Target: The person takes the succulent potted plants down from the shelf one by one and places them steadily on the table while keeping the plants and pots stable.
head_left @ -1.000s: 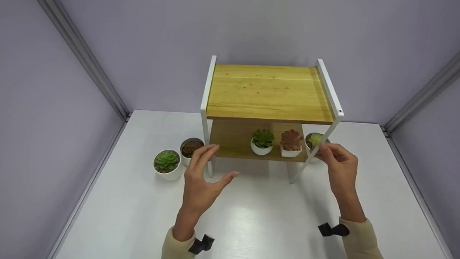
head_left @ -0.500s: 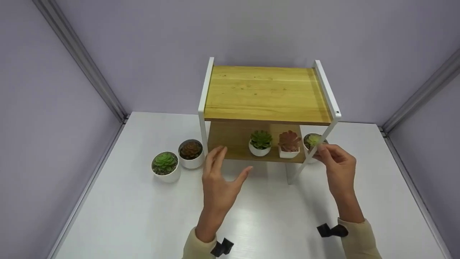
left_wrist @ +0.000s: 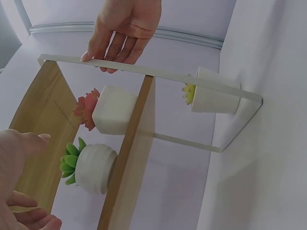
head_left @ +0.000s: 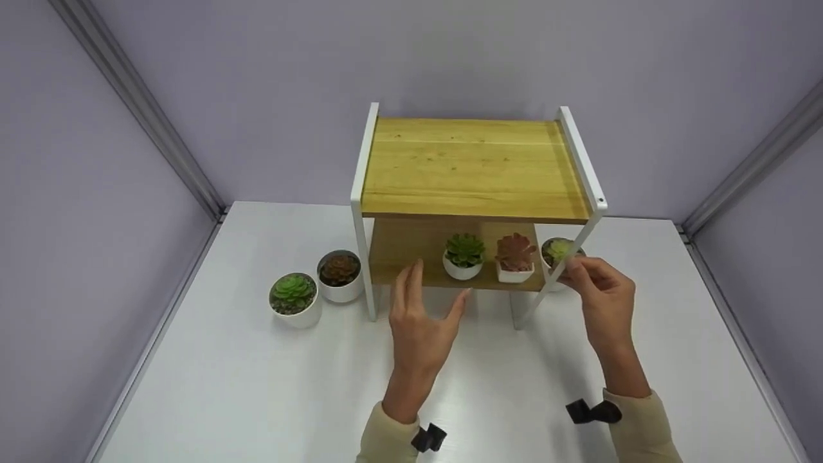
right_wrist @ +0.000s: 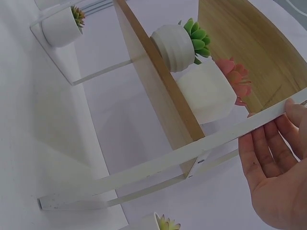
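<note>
My left hand [head_left: 421, 331] is held before the lower board, its fingers and thumb spread apart and nothing between them. Closest to it is a green succulent in a round ribbed white pot [head_left: 463, 259]. To the right of that, a reddish succulent in a square white pot [head_left: 515, 260] stands on the same lower board [head_left: 405, 247]. With thumb and fingers on either side, my right hand [head_left: 607, 299] pinches the front right leg [right_wrist: 177, 158] of the two-tier shelf [head_left: 476, 167], which has white metal sides and wooden boards.
On the white table [head_left: 257, 399], left of the shelf, stand a green succulent [head_left: 294, 299] and a brown succulent [head_left: 340, 276] in white pots. A yellow-green succulent [left_wrist: 216, 93] stands beyond the right leg. Pale walls [head_left: 476, 58] enclose the table.
My left hand has moved right, from beside the shelf's left leg to in front of the lower board. The right hand keeps its hold on the right leg.
</note>
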Available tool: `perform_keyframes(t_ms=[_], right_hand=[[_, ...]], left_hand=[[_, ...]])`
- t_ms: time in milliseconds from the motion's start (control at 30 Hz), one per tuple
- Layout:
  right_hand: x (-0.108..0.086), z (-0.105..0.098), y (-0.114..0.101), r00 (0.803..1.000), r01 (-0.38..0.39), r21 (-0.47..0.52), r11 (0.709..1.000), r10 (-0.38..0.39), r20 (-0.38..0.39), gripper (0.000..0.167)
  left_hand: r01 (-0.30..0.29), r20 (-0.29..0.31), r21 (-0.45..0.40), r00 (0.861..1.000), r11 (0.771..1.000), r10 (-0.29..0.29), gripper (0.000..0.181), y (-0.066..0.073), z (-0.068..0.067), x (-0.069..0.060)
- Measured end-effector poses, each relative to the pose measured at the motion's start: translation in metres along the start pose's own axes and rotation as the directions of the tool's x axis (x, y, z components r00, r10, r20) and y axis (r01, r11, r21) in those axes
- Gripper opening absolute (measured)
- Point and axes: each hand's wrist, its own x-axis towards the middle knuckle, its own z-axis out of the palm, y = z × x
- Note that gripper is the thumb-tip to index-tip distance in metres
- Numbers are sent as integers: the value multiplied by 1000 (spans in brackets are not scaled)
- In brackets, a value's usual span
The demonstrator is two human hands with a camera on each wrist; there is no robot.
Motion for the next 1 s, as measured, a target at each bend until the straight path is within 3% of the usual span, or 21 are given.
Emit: perform_keyframes(t_ms=[467,1000], right_hand=[[1,0,0,1000,-26,-17,1000,26,-18,28],[1,1,0,1000,-27,1,1000,27,-6,29]], left_hand=[[59,-32,34,998,998,-58,90,1,28,-1],[129,-57,34,990,991,-127,83,12,53,6]])
